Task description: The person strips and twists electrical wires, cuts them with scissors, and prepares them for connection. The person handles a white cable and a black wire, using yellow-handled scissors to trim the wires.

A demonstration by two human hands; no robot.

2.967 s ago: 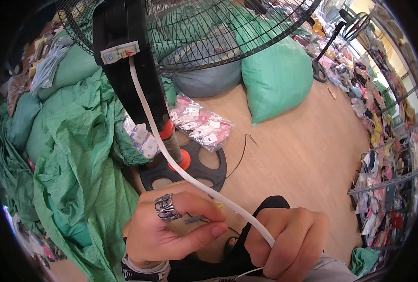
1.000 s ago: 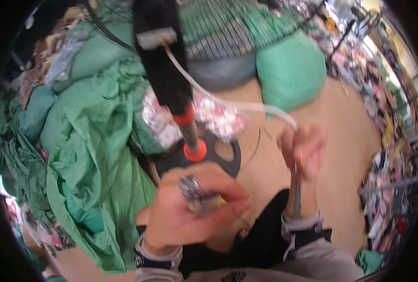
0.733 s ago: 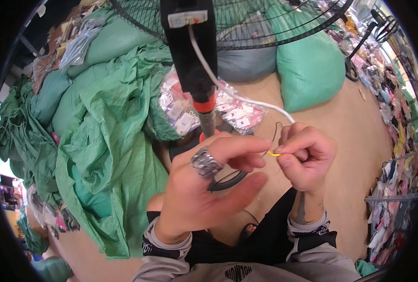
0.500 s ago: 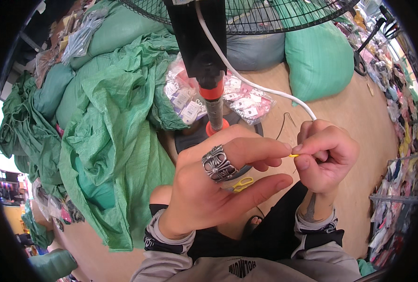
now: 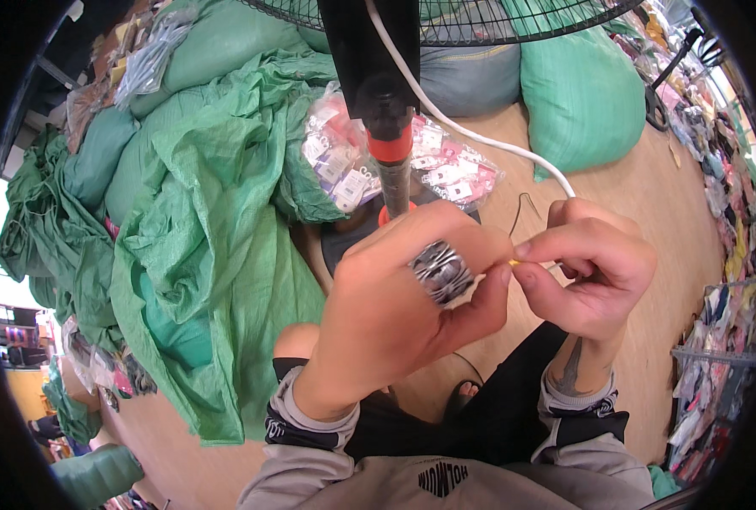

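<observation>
A white cable (image 5: 490, 144) runs down from the standing fan to my right hand (image 5: 599, 272), which is closed round its end. A short yellow wire (image 5: 515, 263) shows between my two hands, pinched by the thumb and forefinger of the right. My left hand (image 5: 395, 297), wearing a wide silver ring (image 5: 441, 272), closes its thumb and forefinger on the other end of that wire. The fingertips of both hands almost touch. The wire's tip is hidden by the fingers.
In front of me stands the fan's pole (image 5: 395, 183), with its wire cage (image 5: 514, 34) above. Green woven sacks (image 5: 216, 187) heap up at left, and a stuffed one (image 5: 577, 102) sits far right. Clear bags of tagged goods (image 5: 458, 174) lie by the pole. Packed racks (image 5: 709, 382) line the right.
My left thumb has closed up against the forefinger at the yellow wire; it was apart before. Both hands have shifted slightly. The yellow scissors handles seen below are now hidden behind my left hand.
</observation>
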